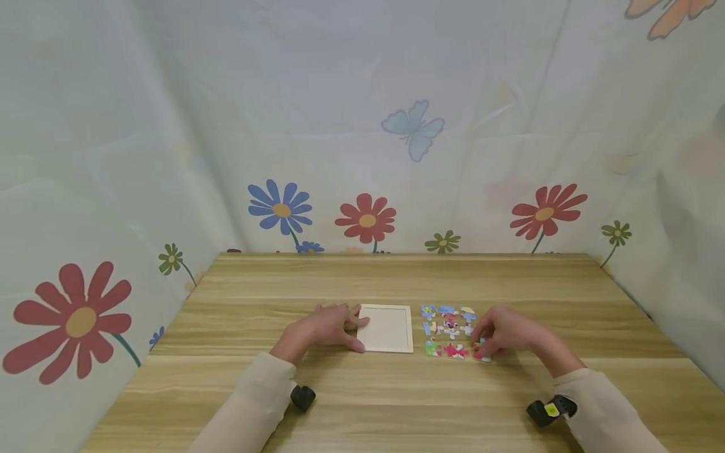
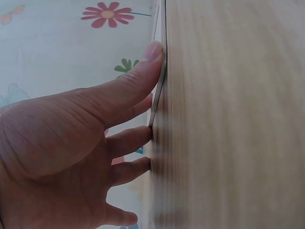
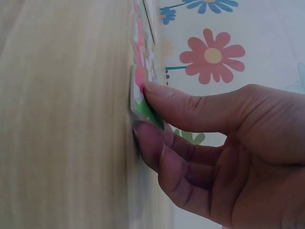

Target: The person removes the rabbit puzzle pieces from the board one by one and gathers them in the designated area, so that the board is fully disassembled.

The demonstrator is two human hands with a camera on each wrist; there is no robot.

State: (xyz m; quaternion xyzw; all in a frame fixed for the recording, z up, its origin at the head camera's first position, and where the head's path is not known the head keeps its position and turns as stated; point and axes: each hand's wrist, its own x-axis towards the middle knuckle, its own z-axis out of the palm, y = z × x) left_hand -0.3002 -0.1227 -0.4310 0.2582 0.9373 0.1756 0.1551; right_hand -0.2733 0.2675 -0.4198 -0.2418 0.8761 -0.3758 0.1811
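A shallow wooden puzzle tray [image 1: 387, 328] with a pale rim lies flat on the table. My left hand [image 1: 331, 324] rests at its left edge, thumb and a finger spread over the rim; in the left wrist view the thumb [image 2: 151, 53] touches the edge, and the other fingers reach down to the tabletop. To the right of the tray, several colourful jigsaw pieces [image 1: 451, 327] lie in loose rows forming an animal picture. My right hand [image 1: 512, 331] pinches the lower-right puzzle piece [image 3: 141, 102], green, pink and white, between thumb and index finger; the piece looks slightly tilted up.
The wood-grain table [image 1: 391, 402] extends on all sides of the tray and pieces. Behind it hangs a pale curtain [image 1: 317, 126] printed with flowers and butterflies, which also runs along both sides. A black wrist device [image 1: 303, 397] sits at the left sleeve.
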